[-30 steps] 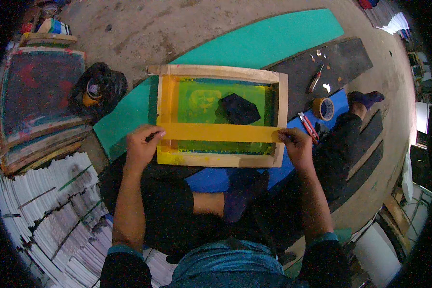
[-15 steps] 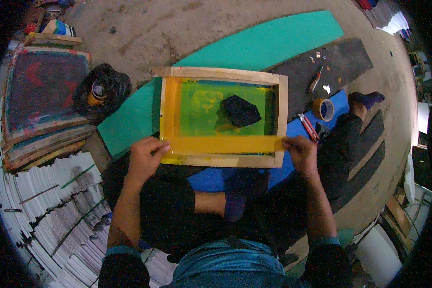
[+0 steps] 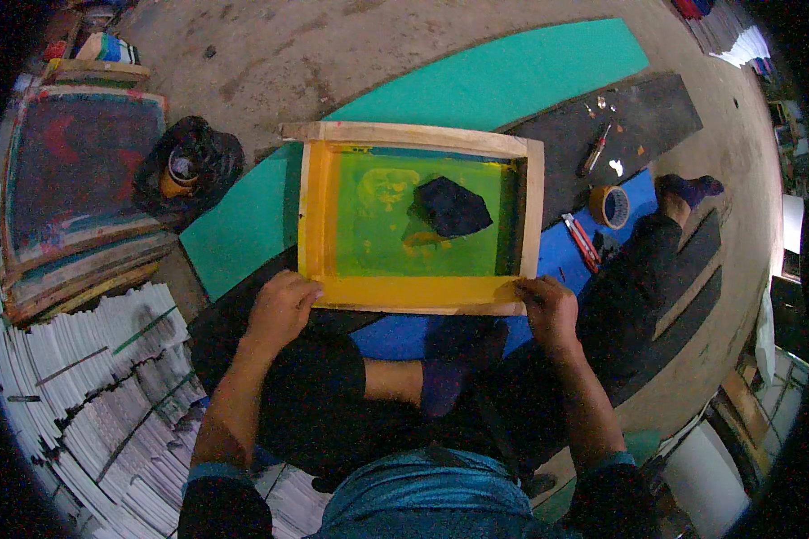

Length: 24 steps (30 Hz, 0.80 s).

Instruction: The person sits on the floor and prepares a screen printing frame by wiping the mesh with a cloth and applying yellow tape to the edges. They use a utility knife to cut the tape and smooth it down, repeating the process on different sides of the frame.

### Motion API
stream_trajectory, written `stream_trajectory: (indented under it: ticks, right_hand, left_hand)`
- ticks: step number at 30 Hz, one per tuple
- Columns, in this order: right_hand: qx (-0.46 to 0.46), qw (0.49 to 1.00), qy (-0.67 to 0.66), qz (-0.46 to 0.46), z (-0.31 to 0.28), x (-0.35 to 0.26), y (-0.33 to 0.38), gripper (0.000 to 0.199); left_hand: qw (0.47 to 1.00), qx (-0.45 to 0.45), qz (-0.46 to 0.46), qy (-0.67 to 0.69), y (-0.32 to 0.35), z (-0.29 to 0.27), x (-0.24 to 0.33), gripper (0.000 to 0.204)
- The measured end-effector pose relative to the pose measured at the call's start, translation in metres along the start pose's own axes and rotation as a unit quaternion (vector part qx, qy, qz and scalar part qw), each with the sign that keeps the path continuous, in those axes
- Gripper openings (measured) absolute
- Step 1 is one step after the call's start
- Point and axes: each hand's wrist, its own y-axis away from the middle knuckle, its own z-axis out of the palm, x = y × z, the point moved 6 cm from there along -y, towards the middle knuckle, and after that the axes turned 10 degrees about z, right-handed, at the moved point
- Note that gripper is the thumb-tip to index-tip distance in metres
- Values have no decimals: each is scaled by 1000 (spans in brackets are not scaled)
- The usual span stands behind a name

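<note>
A wooden screen frame (image 3: pixel 535 207) with green mesh (image 3: pixel 377 234) and a black patch (image 3: pixel 454 207) lies flat on the floor in front of my crossed legs. A wide yellow tape strip (image 3: pixel 413 290) runs along its near edge, and more yellow tape lines the left side. My left hand (image 3: pixel 283 304) grips the strip's left end at the frame's near left corner. At the near right corner, my right hand (image 3: pixel 548 310) holds the other end, fingers curled on the tape.
Under the frame lie a green mat (image 3: pixel 512 81), a blue mat (image 3: pixel 395 337) and a dark board (image 3: pixel 638 112). A tape roll (image 3: pixel 609 205), screwdriver (image 3: pixel 595 148) and red-handled cutter (image 3: pixel 582 241) sit right. Stacked screens (image 3: pixel 72 180), a black bag (image 3: pixel 216 166) and paper piles (image 3: pixel 81 386) fill the left.
The yellow strip, held across the mesh a second ago, has come toward me and now lies along the frame's near edge. Both hands followed it, still at its ends.
</note>
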Motion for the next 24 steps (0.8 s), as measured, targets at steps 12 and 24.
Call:
stream_trajectory:
  ticks: [12,24]
  right_hand:
    - [-14,996,85,-20,21,20,17,15]
    - [21,993,90,-73,15,-6,-1,19]
  left_hand:
    - [988,-148,-21,-51,3,21,-4,12]
    - [990,-107,21,-94,-18,26,-9,14]
